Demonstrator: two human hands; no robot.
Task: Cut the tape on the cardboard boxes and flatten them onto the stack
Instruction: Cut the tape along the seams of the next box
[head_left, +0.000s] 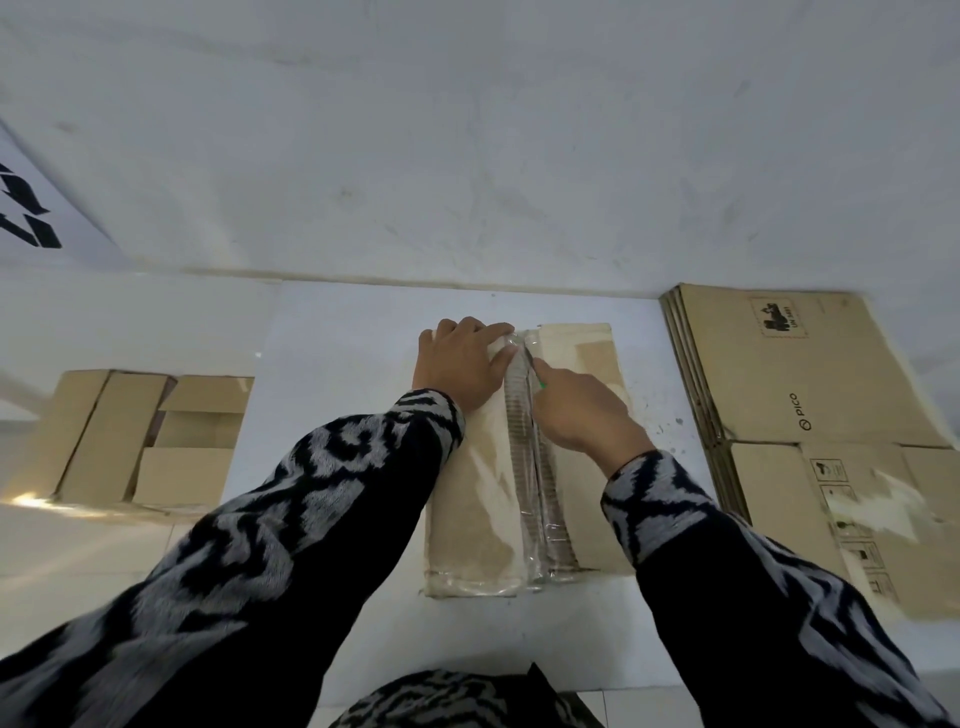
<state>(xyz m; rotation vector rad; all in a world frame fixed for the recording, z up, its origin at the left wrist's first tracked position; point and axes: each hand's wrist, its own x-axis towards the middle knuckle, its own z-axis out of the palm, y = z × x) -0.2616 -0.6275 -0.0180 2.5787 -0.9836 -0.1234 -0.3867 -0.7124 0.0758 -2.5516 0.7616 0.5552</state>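
Hands worked the taped seam of a brown cardboard box (467, 499) on a white counter (337, 364).

The right hand (582, 410) gripped a cutter (535, 371), mostly hidden but for a green sliver and thin blade on the clear tape strip (524, 441); the left hand (462, 364) pressed flat, fingers spread, at the box's far end. A stack of flattened brown cardboard (789, 374) ran off the right edge; small open cartons (140, 436) sat left, bare counter between.
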